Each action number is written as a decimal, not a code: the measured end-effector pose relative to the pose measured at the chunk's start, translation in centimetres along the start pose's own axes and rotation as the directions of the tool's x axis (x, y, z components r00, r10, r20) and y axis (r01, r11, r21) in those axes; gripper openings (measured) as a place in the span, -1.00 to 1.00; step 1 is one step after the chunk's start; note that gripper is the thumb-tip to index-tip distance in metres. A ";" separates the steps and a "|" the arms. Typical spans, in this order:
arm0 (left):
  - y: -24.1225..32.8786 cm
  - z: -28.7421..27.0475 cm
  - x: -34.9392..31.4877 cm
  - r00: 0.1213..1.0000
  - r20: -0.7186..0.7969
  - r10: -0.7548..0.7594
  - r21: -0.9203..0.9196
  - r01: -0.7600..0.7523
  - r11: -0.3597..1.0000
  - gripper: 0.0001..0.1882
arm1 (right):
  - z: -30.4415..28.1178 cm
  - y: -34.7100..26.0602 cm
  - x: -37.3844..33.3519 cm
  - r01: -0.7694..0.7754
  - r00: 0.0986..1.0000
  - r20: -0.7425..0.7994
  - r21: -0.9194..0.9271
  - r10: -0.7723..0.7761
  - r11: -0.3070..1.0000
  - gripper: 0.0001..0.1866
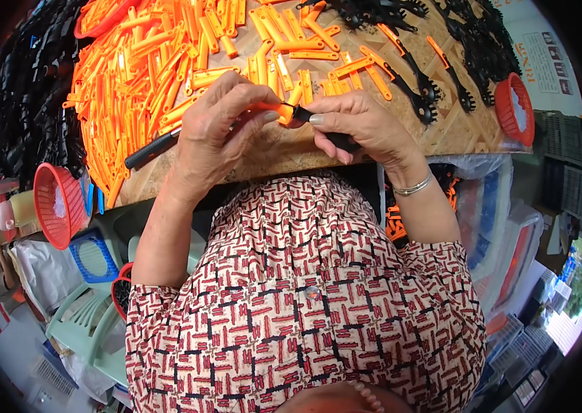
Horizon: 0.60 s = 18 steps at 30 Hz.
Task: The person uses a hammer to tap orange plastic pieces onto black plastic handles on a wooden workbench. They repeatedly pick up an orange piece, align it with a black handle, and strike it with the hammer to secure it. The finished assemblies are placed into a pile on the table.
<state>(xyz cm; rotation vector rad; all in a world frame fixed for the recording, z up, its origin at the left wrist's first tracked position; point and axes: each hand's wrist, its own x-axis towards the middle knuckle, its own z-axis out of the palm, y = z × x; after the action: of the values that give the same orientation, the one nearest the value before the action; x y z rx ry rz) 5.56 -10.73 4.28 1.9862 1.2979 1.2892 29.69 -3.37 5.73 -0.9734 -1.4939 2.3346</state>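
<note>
Just over the table's near edge, my two hands meet at the joint between an orange handle and a black utensil part. My left hand (pixel 215 131) pinches the orange handle (pixel 284 112), its fingers curled round it. In my right hand (pixel 366 127) is the black utensil part (pixel 346 142); its stem end meets the handle, and fingers cover much of the rest. A black-gripped tool (pixel 153 149) with a bit of metal showing sticks out left of my left hand; whether it is held or lying there I cannot tell.
A large heap of orange handles (pixel 125 103) covers the table's left and middle. Black slotted, toothed spoons (pixel 418 89), some with orange handles, lie at the right. Red baskets (pixel 60 206) (pixel 513 107) flank the table. Black parts (pixel 29 103) pile up far left.
</note>
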 end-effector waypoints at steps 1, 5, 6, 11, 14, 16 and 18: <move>0.0 0.0 0.0 1.000 0.013 0.011 0.010 -0.011 1.000 -0.75 | 0.0 0.1 0.0 -0.002 1.000 0.009 0.009 0.002 1.000 -0.67; 0.2 -0.3 -0.3 0.993 0.105 -0.053 0.046 0.049 0.998 -0.76 | 0.0 0.3 -0.1 0.005 0.999 0.033 0.025 -0.006 1.000 -0.66; 0.3 -0.3 -0.3 0.993 0.106 -0.055 0.049 0.050 0.998 -0.77 | -0.1 0.4 -0.1 0.008 1.000 0.030 0.024 -0.008 1.000 -0.66; 0.4 0.0 -0.6 0.997 0.062 -0.043 0.012 0.042 0.999 -0.78 | -0.1 0.5 0.0 -0.005 0.999 0.041 0.061 0.003 0.998 -0.66; 0.6 0.0 -0.6 0.996 0.043 -0.077 -0.035 0.078 0.996 -0.78 | -0.2 0.4 0.0 -0.015 0.999 0.053 0.087 0.010 0.996 -0.66; 0.5 0.0 -0.5 0.997 0.053 -0.056 -0.014 0.057 0.998 -0.78 | -0.2 0.4 0.1 -0.022 0.999 0.046 0.085 0.018 0.996 -0.65; 0.4 0.1 -0.5 0.997 0.060 -0.049 0.004 0.049 0.999 -0.78 | -0.2 0.6 0.2 -0.023 0.999 0.028 0.089 0.021 0.996 -0.65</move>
<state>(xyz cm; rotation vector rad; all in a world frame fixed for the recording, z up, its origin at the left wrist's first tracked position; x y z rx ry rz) 5.74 -11.38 4.33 1.9674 1.3118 1.1963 29.77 -3.40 5.12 -0.9443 -1.3826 2.4165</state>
